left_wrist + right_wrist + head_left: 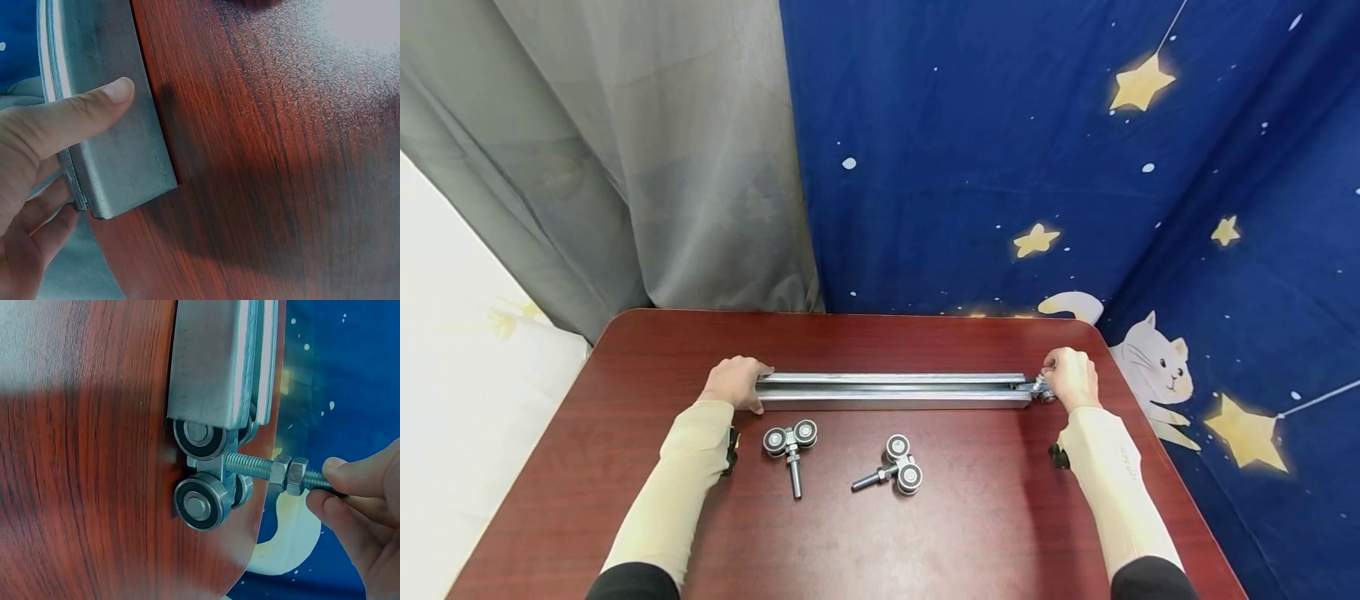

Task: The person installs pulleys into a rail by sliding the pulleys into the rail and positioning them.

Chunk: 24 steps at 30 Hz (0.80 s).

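A long metal channel rail lies crosswise on the table, its slot facing up. My left hand grips the rail's left end, the thumb pressed on the front wall and the fingers behind. At the right end, my right hand pinches the threaded bolt of a roller trolley between thumb and fingertips. One wheel pair of this trolley sits at the rail's mouth, partly hidden by the rail; the other pair is outside. Two more roller trolleys lie in front of the rail, one on the left and one near the middle.
The reddish-brown wooden table has rounded far corners. Behind it hang a grey curtain and a blue star-patterned curtain. White fabric is at the left side.
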Tool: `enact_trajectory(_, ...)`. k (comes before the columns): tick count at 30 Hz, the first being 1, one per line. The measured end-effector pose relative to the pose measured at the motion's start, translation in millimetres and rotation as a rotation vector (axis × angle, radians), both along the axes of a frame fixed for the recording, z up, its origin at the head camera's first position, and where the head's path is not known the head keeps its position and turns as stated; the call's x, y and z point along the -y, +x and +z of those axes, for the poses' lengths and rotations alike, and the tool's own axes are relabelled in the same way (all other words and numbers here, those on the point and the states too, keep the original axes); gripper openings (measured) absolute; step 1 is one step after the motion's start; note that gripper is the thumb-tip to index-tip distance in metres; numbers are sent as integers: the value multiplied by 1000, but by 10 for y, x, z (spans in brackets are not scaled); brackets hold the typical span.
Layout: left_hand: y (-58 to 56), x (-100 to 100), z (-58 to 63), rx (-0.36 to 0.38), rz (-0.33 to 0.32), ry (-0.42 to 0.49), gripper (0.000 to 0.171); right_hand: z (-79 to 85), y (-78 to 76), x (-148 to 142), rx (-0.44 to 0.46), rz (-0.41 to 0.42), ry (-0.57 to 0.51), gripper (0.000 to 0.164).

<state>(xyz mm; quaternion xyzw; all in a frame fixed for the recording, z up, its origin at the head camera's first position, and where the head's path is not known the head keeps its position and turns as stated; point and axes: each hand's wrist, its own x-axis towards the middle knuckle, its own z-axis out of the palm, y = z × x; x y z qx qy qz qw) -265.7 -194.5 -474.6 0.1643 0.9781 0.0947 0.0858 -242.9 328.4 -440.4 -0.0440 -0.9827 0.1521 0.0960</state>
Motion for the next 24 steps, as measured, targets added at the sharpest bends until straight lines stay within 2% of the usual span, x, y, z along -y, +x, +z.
enact_trajectory(11, 4, 14, -25, 12, 10, 6, 68, 6, 6, 99, -15, 27, -3, 4)
enact_trajectory(24, -13, 4, -39, 7, 11, 12, 69, -17, 21, 85, 5, 22, -41, 15)
